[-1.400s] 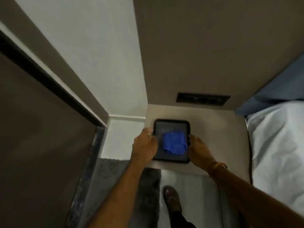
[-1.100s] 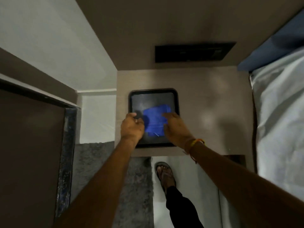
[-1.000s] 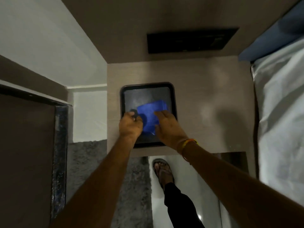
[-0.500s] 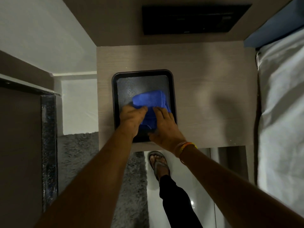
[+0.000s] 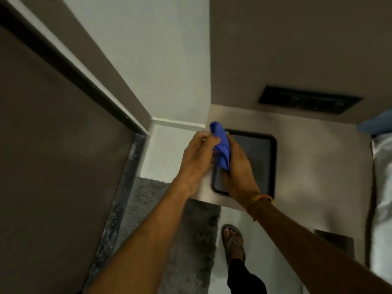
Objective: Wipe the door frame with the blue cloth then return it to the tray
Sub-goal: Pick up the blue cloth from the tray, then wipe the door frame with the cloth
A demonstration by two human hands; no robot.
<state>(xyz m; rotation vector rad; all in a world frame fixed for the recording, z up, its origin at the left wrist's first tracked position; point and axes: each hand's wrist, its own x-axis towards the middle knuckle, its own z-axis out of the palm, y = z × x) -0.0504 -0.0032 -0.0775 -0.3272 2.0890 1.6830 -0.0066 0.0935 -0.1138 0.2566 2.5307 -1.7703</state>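
Foot [image 5: 232, 242] in a sandal at the bottom, on pale floor, dark trouser leg below it. Grey rug [image 5: 184, 230] just left of the foot, running up to the counter edge.

Both forearms reach up from the bottom corners. Right wrist has an orange thread band [image 5: 257, 199].

Left hand [image 5: 196, 158] and right hand [image 5: 237, 168] meet over the left part of the tray [image 5: 273, 162] — both closed on the cloth [image 5: 222, 145]. Cloth is blue, bunched into a vertical twist between the two hands; left fingers pinch its upper part, right palm and fingers wrap its right side. Top end pokes up above the hands. Cloth looks lifted clear of the tray; exact gap cannot be told.

Tray is dark, rounded corners, sitting on a light wood-grain counter [image 5: 318, 166]. Its visible floor is bare. Near-left corner is hidden by the right hand.

Left side: dark door [image 5: 53, 155] with a black strip along its edge, then the door frame [image 5: 89, 66] — brown band running diagonally down to the corner. White wall [image 5: 161, 60] beyond it.

Far: brown panel above the counter with a dark slot plate [image 5: 307, 101]. Right edge: pale bedding [image 5: 381, 187], blue fabric [image 5: 375, 124] above it.

Frame is motion-blurred.
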